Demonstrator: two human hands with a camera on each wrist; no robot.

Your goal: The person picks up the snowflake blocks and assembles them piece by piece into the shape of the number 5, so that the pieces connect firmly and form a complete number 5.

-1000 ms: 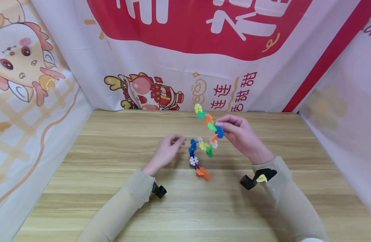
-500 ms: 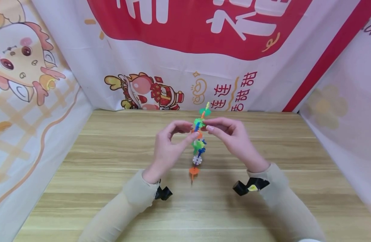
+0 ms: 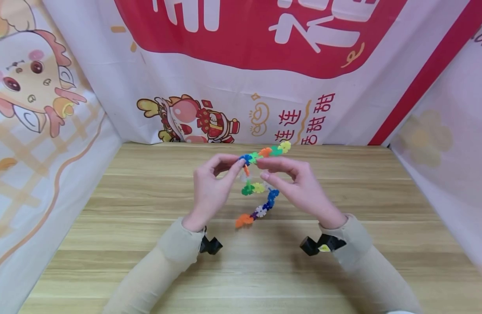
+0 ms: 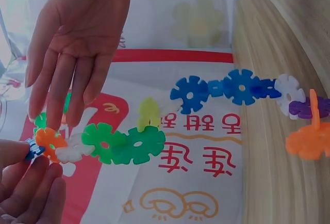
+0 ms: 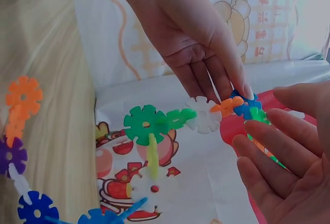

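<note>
A chain of interlocking plastic snowflake discs point(image 3: 265, 152) in many colours hangs in the air over the table. My left hand point(image 3: 213, 187) pinches it at a blue disc point(image 5: 246, 105) between thumb and fingers. From there one stretch runs up to the right, ending in a yellow disc point(image 3: 285, 146); a longer stretch dangles down to orange discs point(image 3: 244, 220). My right hand point(image 3: 303, 185) is beside the blue disc, fingers extended and thumb apart, its fingertips right at a light green disc point(image 5: 259, 114). Part of the upper stretch is hidden behind the right fingers in the right wrist view.
A wood-grain table point(image 3: 264, 274) lies under both forearms. A printed white and red cloth point(image 3: 241, 87) hangs along its far edge, with further cloths at the left and right sides. Black wrist cameras point(image 3: 211, 245) sit on both wrists.
The left hand has come in from the left and taken hold of the blue disc. The right hand has let go of the chain. The chain has turned, its upper end now pointing right.
</note>
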